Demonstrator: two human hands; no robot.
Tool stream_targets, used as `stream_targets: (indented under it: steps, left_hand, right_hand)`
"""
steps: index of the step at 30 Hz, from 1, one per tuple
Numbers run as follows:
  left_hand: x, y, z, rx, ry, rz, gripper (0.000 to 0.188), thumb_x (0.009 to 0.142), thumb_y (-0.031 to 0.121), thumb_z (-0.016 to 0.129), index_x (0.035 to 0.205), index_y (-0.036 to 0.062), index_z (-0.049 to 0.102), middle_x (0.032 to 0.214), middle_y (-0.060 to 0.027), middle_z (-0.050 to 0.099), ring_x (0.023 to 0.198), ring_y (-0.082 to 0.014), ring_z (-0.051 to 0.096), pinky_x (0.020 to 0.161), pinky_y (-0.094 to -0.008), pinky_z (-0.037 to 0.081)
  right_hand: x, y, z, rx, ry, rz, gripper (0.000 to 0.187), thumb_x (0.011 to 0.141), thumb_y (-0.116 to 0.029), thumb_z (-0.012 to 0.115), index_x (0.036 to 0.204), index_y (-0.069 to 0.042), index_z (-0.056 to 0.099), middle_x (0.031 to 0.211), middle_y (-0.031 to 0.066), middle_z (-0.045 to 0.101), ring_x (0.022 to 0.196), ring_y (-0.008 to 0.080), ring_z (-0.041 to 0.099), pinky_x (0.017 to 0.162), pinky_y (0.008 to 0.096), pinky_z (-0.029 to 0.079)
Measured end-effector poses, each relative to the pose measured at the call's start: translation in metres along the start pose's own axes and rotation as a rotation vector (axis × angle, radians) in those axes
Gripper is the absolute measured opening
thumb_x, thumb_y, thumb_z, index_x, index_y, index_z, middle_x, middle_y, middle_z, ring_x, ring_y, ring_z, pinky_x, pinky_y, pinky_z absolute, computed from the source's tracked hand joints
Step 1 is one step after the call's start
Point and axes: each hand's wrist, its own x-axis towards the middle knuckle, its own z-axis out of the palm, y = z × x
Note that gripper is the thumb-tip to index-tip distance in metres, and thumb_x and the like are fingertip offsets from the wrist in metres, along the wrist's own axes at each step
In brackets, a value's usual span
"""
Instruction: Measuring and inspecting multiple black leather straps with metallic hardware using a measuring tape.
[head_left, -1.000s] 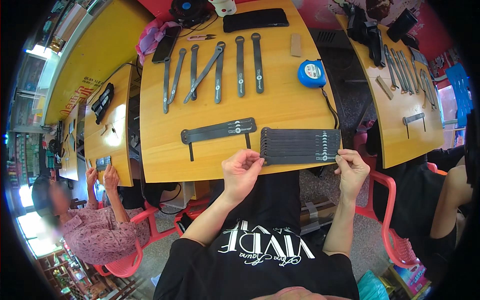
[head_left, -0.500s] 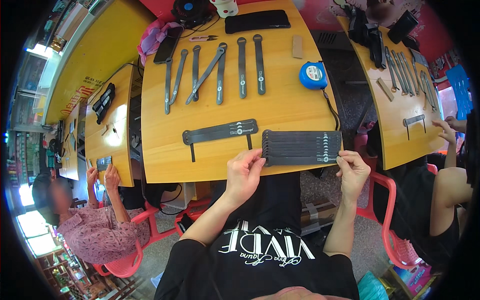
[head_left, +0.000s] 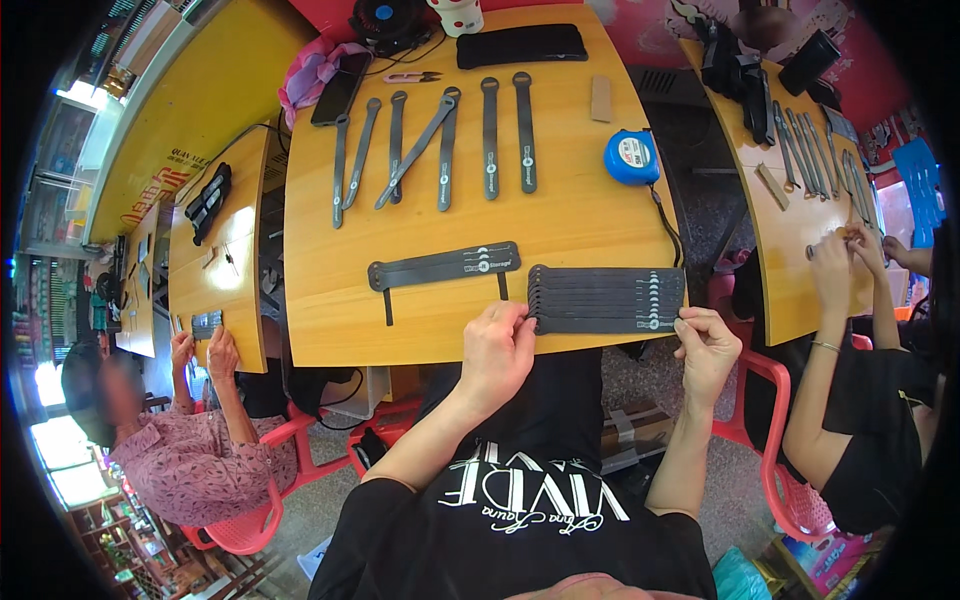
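A fanned stack of black straps (head_left: 600, 298) with round holes at one end lies at the table's front right edge. My left hand (head_left: 497, 350) pinches the stack's left end, beside the holes. At its lower right corner, my right hand (head_left: 707, 345) grips the other end between thumb and fingers. To the left of my hands lies a smaller overlapped bundle of straps (head_left: 440, 266), with two thin black strips sticking out from under it toward me. Farther up the table, several single straps (head_left: 491, 140) lie spread, two of them crossed.
A blue tape measure (head_left: 631, 158) with a black cord sits at the right edge, below a small tan strip (head_left: 601, 98). Thread snips (head_left: 412, 77), a phone (head_left: 342, 90), a black pouch (head_left: 522, 46) and a small fan (head_left: 386, 17) lie at the back. People work at tables on both sides.
My left hand has turned slightly and shifted a little right at the stack's end. The stack stays in both hands. The person at right has brought both hands over their table.
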Motion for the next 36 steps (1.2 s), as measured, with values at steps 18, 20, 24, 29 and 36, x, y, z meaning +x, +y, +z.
stream_targets:
  steps: [18, 20, 24, 29, 36]
  left_hand:
    - [-0.005, 0.024, 0.037, -0.125, -0.149, 0.051, 0.019, 0.083, -0.004, 0.067, 0.102, -0.0064, 0.065, 0.078, -0.0075, 0.067, 0.063, -0.0077, 0.059, 0.056, -0.0221, 0.047]
    - [-0.005, 0.031, 0.037, -0.055, -0.173, 0.125, 0.020, 0.084, -0.003, 0.066, 0.104, -0.0062, 0.065, 0.077, -0.0089, 0.066, 0.062, -0.0104, 0.059, 0.056, -0.0239, 0.047]
    - [-0.006, 0.042, 0.035, 0.089, -0.191, 0.248, 0.022, 0.084, -0.002, 0.065, 0.105, -0.0053, 0.065, 0.074, -0.0122, 0.062, 0.061, -0.0181, 0.059, 0.057, -0.0287, 0.047]
    - [-0.007, 0.051, 0.029, 0.072, -0.196, 0.290, 0.020, 0.083, -0.001, 0.065, 0.102, -0.0055, 0.065, 0.074, -0.0140, 0.062, 0.061, -0.0207, 0.060, 0.058, -0.0303, 0.048]
    - [-0.010, 0.050, 0.046, 0.234, -0.219, 0.312, 0.015, 0.081, -0.001, 0.065, 0.095, -0.0064, 0.065, 0.077, -0.0189, 0.063, 0.066, -0.0316, 0.063, 0.059, -0.0374, 0.049]
  right_hand:
    - [-0.025, -0.055, -0.057, -0.108, 0.143, -0.102, 0.009, 0.079, 0.013, 0.065, 0.079, 0.004, 0.065, 0.093, 0.0099, 0.066, 0.056, 0.0027, 0.054, 0.045, 0.0155, 0.045]
    - [-0.029, -0.062, -0.060, -0.112, 0.158, -0.123, 0.009, 0.079, 0.013, 0.065, 0.079, 0.004, 0.065, 0.093, 0.0099, 0.066, 0.056, 0.0026, 0.054, 0.045, 0.0154, 0.045]
    - [-0.036, -0.074, -0.062, -0.121, 0.162, -0.129, 0.009, 0.079, 0.013, 0.065, 0.079, 0.004, 0.066, 0.093, 0.0098, 0.066, 0.056, 0.0023, 0.054, 0.045, 0.0154, 0.045]
    - [-0.042, -0.089, -0.061, -0.149, 0.194, -0.171, 0.010, 0.079, 0.013, 0.065, 0.079, 0.003, 0.066, 0.093, 0.0101, 0.067, 0.054, 0.0026, 0.053, 0.044, 0.0156, 0.043]
    - [-0.049, -0.084, -0.072, -0.174, 0.271, -0.069, 0.009, 0.078, 0.012, 0.066, 0.079, 0.003, 0.067, 0.094, 0.0107, 0.067, 0.053, 0.0030, 0.051, 0.043, 0.0156, 0.042]
